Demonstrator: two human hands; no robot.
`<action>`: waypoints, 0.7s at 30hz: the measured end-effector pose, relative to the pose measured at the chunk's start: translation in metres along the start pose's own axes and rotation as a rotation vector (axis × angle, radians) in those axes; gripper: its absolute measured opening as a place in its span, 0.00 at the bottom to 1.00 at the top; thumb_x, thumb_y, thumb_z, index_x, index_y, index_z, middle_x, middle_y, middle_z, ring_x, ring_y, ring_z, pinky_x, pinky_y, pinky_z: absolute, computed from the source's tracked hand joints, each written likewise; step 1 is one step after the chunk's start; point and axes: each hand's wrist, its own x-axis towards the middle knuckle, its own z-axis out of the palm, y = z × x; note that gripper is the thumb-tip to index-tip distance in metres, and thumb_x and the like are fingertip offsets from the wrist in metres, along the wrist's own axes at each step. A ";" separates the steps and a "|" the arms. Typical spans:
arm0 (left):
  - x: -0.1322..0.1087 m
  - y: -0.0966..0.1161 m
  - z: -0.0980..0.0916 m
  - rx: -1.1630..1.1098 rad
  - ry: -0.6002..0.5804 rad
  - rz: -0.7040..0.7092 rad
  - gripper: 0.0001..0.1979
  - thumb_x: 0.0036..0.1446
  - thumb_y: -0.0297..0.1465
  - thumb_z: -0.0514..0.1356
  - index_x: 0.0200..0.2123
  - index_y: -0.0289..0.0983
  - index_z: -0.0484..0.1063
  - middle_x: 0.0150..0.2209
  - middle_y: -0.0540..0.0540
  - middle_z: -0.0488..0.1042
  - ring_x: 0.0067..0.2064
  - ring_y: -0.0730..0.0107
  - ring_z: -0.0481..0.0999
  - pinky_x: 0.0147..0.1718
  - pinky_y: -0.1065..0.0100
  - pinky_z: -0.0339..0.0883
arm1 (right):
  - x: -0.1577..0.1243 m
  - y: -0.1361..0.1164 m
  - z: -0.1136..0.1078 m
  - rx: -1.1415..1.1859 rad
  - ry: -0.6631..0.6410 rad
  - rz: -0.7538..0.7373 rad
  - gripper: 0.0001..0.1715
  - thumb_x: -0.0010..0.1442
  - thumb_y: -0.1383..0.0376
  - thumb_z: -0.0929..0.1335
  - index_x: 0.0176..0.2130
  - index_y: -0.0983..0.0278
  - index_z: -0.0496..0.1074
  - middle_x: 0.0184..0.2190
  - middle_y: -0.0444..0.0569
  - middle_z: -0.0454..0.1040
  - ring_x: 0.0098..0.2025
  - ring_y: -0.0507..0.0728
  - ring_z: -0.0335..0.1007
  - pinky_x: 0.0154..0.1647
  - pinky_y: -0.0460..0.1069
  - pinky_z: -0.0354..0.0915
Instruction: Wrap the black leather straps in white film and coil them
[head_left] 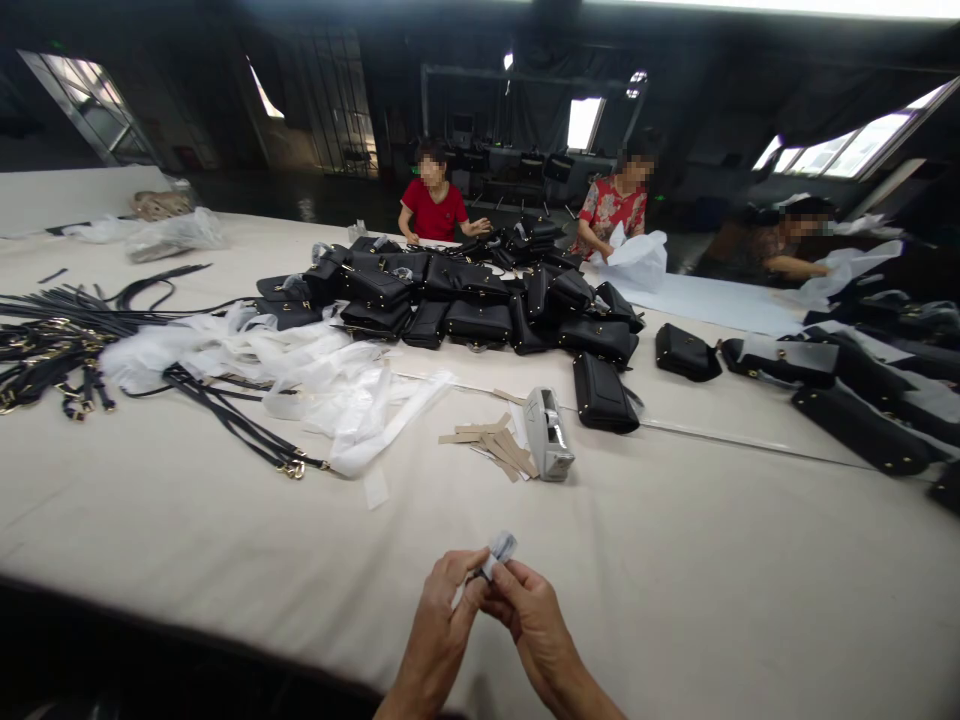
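Above the near part of the table, my left hand [448, 598] and my right hand [529, 607] meet with bent fingers. Between their fingertips is a small dark piece wrapped in whitish translucent film [500, 549]. Both hands pinch it, the film sticking up past the thumbs; its lower part is hidden by my fingers. Beyond my hands stands a grey tape dispenser [549, 435], beside a loose heap of brown paper strips [499, 445]. Black straps with gold buckles [232, 420] lie to the left, partly under crumpled white wrapping film [322, 385].
Black handbags [480, 320] are piled across the table's middle, with one bag [604, 393] nearer me. More bags [855, 425] lie at right, more straps [56, 360] at left. Three people sit across the table [712, 560]; two handle white sheets [637, 262].
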 end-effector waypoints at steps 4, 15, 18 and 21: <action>0.018 0.020 0.002 -0.269 -0.019 -0.300 0.14 0.59 0.42 0.59 0.37 0.37 0.76 0.34 0.45 0.79 0.36 0.62 0.76 0.38 0.65 0.72 | 0.001 -0.015 -0.011 -0.169 0.002 -0.068 0.22 0.51 0.51 0.76 0.35 0.67 0.79 0.26 0.43 0.69 0.26 0.48 0.59 0.26 0.43 0.59; 0.042 0.021 0.053 -0.724 0.296 -0.549 0.19 0.42 0.44 0.69 0.27 0.34 0.74 0.21 0.48 0.76 0.21 0.74 0.64 0.22 0.74 0.56 | 0.054 -0.084 -0.055 -0.662 0.054 -0.300 0.21 0.50 0.50 0.73 0.21 0.65 0.76 0.20 0.42 0.68 0.20 0.51 0.60 0.21 0.47 0.57; 0.046 0.019 0.053 -0.737 0.360 -0.587 0.20 0.41 0.45 0.69 0.28 0.33 0.75 0.22 0.46 0.77 0.21 0.73 0.65 0.23 0.73 0.57 | 0.092 -0.127 -0.088 -0.658 0.291 -0.422 0.21 0.52 0.49 0.70 0.35 0.63 0.79 0.34 0.47 0.76 0.35 0.56 0.70 0.36 0.48 0.65; 0.048 0.018 0.056 -0.730 0.395 -0.600 0.20 0.41 0.45 0.69 0.29 0.33 0.76 0.22 0.47 0.77 0.21 0.74 0.65 0.22 0.73 0.56 | 0.133 -0.152 -0.116 -0.649 0.416 -0.415 0.20 0.49 0.51 0.73 0.33 0.65 0.78 0.37 0.51 0.78 0.40 0.59 0.72 0.43 0.51 0.66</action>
